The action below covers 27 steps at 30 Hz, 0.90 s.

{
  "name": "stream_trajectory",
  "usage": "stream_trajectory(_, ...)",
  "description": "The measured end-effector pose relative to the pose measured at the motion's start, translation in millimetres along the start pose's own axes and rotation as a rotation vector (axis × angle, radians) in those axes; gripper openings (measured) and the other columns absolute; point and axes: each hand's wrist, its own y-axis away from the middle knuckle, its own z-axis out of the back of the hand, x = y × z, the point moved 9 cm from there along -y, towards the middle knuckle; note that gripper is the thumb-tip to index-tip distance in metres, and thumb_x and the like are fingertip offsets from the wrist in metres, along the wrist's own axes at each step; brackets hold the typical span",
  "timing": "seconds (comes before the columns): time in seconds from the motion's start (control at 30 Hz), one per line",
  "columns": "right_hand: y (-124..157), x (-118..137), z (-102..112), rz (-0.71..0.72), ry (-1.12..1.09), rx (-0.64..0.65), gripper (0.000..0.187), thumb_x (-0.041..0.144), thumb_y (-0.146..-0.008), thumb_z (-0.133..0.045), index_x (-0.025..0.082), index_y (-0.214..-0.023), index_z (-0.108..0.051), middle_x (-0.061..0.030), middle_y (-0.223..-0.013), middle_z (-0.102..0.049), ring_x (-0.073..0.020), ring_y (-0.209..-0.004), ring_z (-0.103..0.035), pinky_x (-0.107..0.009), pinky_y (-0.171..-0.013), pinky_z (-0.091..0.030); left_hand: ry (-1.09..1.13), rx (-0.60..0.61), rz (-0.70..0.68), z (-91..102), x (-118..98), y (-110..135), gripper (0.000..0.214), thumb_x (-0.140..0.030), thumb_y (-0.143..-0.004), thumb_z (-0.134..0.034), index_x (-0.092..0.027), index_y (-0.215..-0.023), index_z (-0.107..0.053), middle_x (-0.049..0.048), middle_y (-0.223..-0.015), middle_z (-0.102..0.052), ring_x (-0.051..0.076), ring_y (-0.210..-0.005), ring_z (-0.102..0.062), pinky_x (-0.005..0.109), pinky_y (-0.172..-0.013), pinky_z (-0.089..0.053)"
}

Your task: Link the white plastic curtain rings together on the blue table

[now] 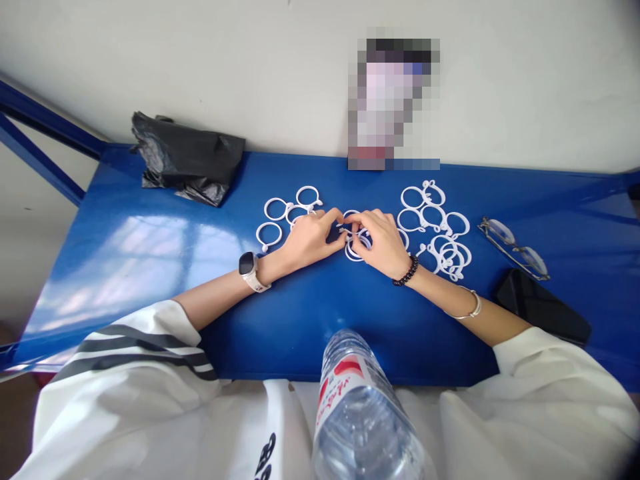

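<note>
My left hand (pixel 313 239) and my right hand (pixel 381 241) meet over the middle of the blue table, thumbs and forefingers pinched. Between their fingertips is a white plastic curtain ring (pixel 353 231), partly covered by the fingers. Just beneath, more white rings (pixel 356 257) lie overlapping on the table. Beside my left hand are several loose curtain rings (pixel 269 244), each with a small eyelet; one is partly hidden behind the hand. To the right of my right hand lies a larger spread of the same rings (pixel 457 224), some overlapping.
A crumpled black plastic bag (pixel 193 157) lies at the back left. Eyeglasses (pixel 515 248) and a black phone (pixel 543 308) are on the right. A large water bottle (pixel 363 413) stands close in front of my body. A blurred-out object (pixel 390 100) leans against the wall.
</note>
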Motion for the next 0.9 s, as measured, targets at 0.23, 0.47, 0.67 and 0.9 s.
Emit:
stream_trajectory(0.23,0,1,1,0.013,0.002,-0.024,0.023,0.013,-0.086,-0.051,0.024,-0.105,-0.059,-0.0019,-0.089,-0.07,-0.0238,-0.09,-0.061,-0.04,-0.082,-0.041,-0.131,0.012,0.017,-6.0,2,2,0.019,-0.027,-0.087,-0.058,-0.013,-0.099,-0.063,-0.0008,-0.065,-0.052,0.012,-0.055,-0.047,0.024,-0.056,-0.033)
stream_trajectory(0.47,1,-2,5,0.005,-0.035,-0.049,0.025,0.014,-0.085,-0.053,0.024,-0.106,-0.059,-0.0055,-0.103,-0.067,-0.0263,-0.102,-0.059,-0.042,-0.086,-0.045,-0.091,0.013,0.018,-5.5,5,2,0.014,-0.028,-0.088,-0.059,-0.016,-0.093,-0.062,-0.0014,-0.064,-0.051,0.011,-0.054,-0.042,0.022,-0.054,-0.03)
stream_trajectory(0.67,1,-1,11,0.024,-0.094,-0.107,0.034,0.021,-0.088,-0.055,0.023,-0.122,-0.054,-0.0102,-0.127,-0.061,-0.0282,-0.12,-0.055,-0.046,-0.098,-0.046,0.041,-0.015,0.03,-1.4,7,1,0.01,-0.024,-0.091,-0.055,-0.016,-0.094,-0.061,-0.0055,-0.057,-0.044,0.009,-0.05,-0.039,0.02,-0.053,-0.03)
stream_trajectory(0.9,2,-5,5,0.011,-0.08,-0.059,0.039,0.033,-0.092,-0.056,0.023,-0.13,-0.052,-0.0106,-0.133,-0.061,-0.029,-0.122,-0.056,-0.046,-0.099,-0.046,0.145,-0.149,-0.027,10.1,5,2,0.019,-0.032,-0.098,-0.049,-0.017,-0.094,-0.059,-0.0073,-0.055,-0.041,0.007,-0.047,-0.039,0.019,-0.049,-0.029)
